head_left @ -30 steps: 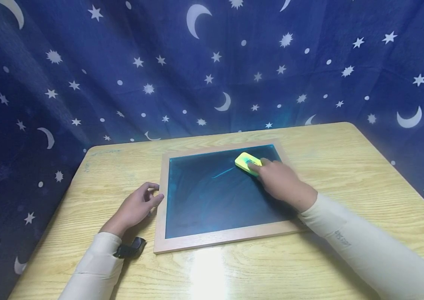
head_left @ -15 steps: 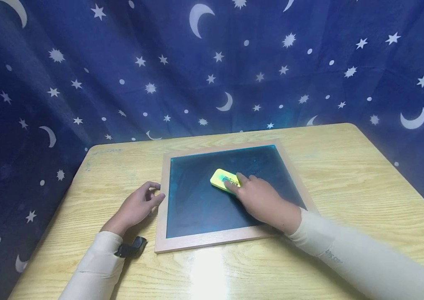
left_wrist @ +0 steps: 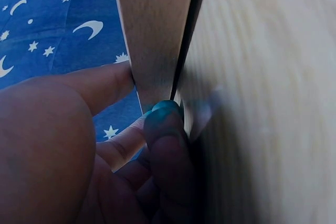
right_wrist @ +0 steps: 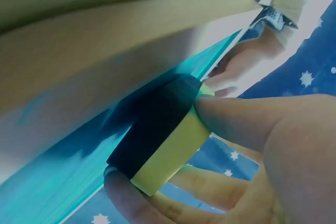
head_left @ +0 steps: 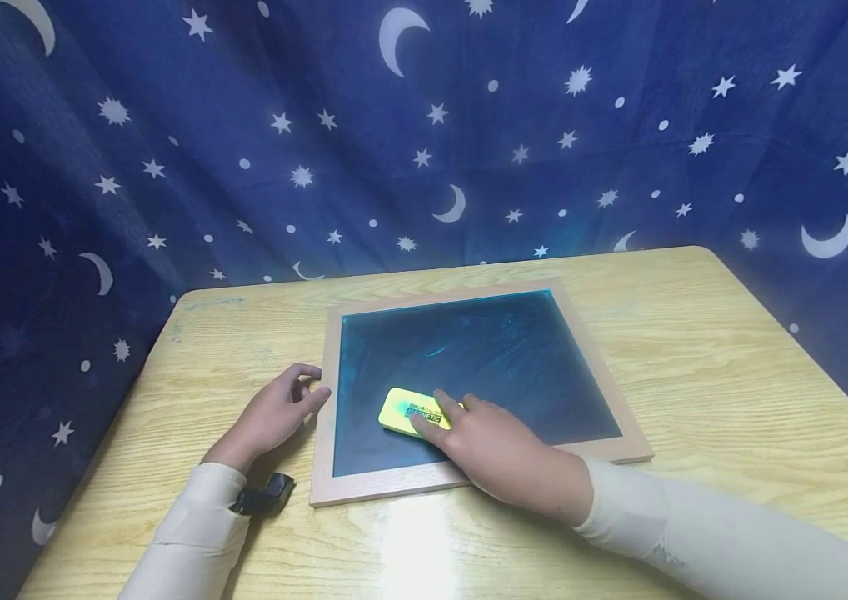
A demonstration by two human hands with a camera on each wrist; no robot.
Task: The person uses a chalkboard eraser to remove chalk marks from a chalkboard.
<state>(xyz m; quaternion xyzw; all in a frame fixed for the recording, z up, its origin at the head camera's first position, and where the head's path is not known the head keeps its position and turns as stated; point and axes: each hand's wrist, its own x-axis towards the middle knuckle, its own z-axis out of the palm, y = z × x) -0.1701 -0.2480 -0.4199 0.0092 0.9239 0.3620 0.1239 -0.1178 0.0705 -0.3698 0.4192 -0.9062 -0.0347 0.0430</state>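
Observation:
A wood-framed chalkboard [head_left: 469, 358] lies flat on the table, with faint blue chalk haze and one short blue stroke near its middle. My right hand [head_left: 502, 450] grips a yellow chalkboard eraser [head_left: 397, 408] marked "MAGNETIC", over the board's lower left. In the right wrist view, the thumb and fingers clasp the yellow body of the eraser [right_wrist: 176, 153], its dark pad facing the board. My left hand [head_left: 274, 412] holds the frame's left edge. Close up, its thumb touches one edge of the wooden frame [left_wrist: 155, 35], and a blue-stained fingertip [left_wrist: 163, 116] is at the other.
The light wood table [head_left: 709, 367] extends around the board, with blue smudges at its far left corner. A dark blue curtain [head_left: 349, 125] with stars and moons hangs behind it. A black strap with a small device [head_left: 266, 496] is on the left wrist.
My right hand has swept the eraser from the board's upper right down to its lower left. The blue stroke is shorter than one second ago. My left hand stays at the frame.

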